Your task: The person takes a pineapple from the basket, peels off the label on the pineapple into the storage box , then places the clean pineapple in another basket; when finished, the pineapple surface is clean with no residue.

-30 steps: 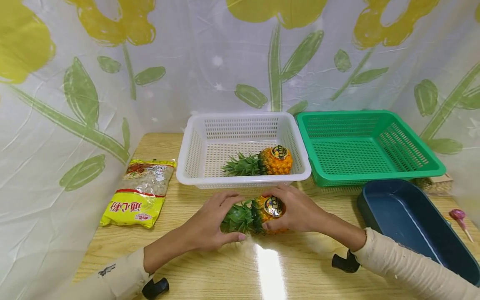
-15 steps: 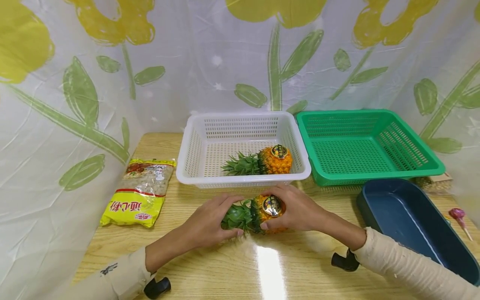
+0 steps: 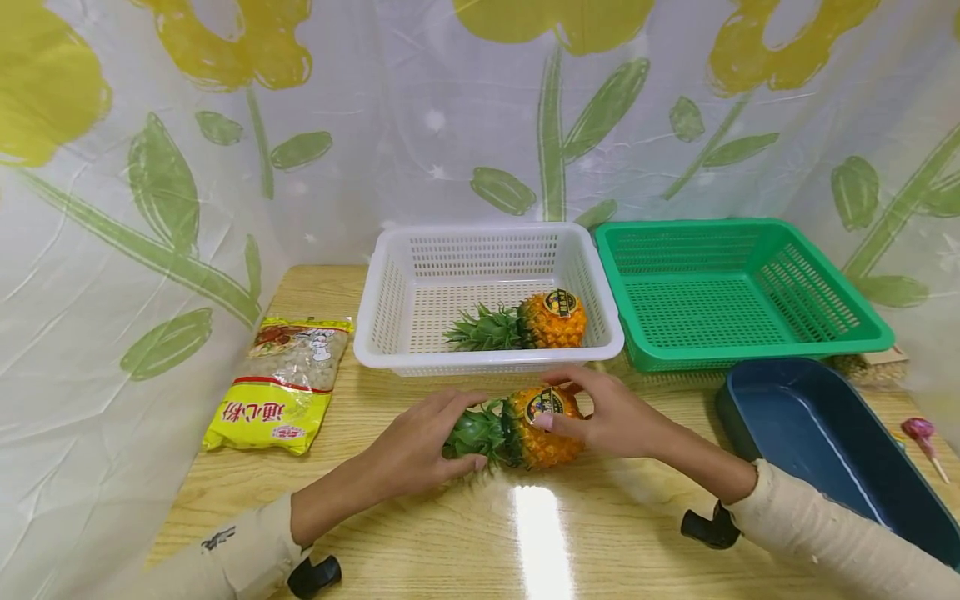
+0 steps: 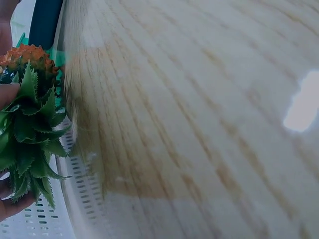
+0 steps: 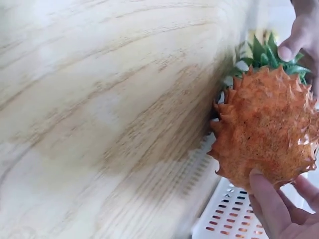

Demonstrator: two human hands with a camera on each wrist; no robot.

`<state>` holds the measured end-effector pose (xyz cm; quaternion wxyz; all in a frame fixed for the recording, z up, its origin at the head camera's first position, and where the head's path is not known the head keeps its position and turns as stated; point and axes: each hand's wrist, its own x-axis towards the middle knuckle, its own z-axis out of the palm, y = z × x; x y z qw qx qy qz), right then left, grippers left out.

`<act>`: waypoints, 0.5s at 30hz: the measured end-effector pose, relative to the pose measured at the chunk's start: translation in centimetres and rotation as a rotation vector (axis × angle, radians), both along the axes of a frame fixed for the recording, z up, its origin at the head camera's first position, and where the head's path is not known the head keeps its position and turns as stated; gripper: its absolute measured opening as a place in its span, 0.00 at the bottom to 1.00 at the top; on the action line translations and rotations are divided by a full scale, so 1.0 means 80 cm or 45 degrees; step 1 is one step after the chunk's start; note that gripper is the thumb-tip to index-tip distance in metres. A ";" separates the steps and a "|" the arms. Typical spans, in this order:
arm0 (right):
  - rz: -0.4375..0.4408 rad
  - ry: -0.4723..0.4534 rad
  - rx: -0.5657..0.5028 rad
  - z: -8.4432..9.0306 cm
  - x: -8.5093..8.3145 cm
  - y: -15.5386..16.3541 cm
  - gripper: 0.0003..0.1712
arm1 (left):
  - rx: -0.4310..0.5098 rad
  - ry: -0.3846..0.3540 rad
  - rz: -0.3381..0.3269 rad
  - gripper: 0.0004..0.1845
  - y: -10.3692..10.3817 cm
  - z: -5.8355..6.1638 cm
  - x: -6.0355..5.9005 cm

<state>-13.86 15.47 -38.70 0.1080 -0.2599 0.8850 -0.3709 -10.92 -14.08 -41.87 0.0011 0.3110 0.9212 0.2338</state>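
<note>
Pineapple [image 3: 550, 448], left hand [image 3: 417, 443] gripping its leaves [image 3: 477, 434], right hand [image 3: 615, 417] holding its end, shifted rightward

So the backdrop was this white curtain [image 3: 420, 92] with big yellow flowers, green stems and leaves, plus some little white stars, kinda wrinkly on the left. The table [image 3: 420, 542] was pale wood grain with a bright patch of glare [image 3: 543, 542] near the front. Over on the left, a yellow bag [image 3: 281, 387] with red lettering and a see-through middle lay flat. Back right sat a green basket [image 3: 757, 352], all perforated, and right in front of it a deep navy tray [image 3: 817, 450] ran at a slant. A packet [image 3: 873, 367] poked out behind that, partly hidden, and a pinkish-purple lollipop [image 3: 918, 430] lay just right of the tray.
</note>
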 end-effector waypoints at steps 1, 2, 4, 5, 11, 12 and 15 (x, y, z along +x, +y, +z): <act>-0.015 -0.001 -0.012 0.000 0.000 0.001 0.34 | -0.001 0.003 -0.003 0.42 0.000 0.000 0.000; -0.025 -0.001 -0.022 0.000 0.001 0.002 0.33 | -0.002 0.005 -0.005 0.42 0.000 0.000 0.000; -0.048 0.009 -0.018 0.000 0.001 0.002 0.32 | -0.007 0.009 -0.007 0.42 0.000 0.000 0.000; -0.060 0.013 -0.012 0.000 0.001 0.002 0.31 | -0.008 0.009 -0.008 0.42 0.000 0.001 0.000; -0.118 0.047 0.027 0.000 0.002 0.000 0.28 | -0.010 0.008 -0.018 0.41 0.000 0.001 0.000; -0.124 0.054 0.026 0.000 0.003 0.000 0.28 | -0.012 0.005 -0.018 0.41 0.000 0.001 0.001; -0.143 0.085 0.041 0.002 0.003 0.000 0.26 | -0.006 0.000 -0.017 0.42 0.002 0.001 0.000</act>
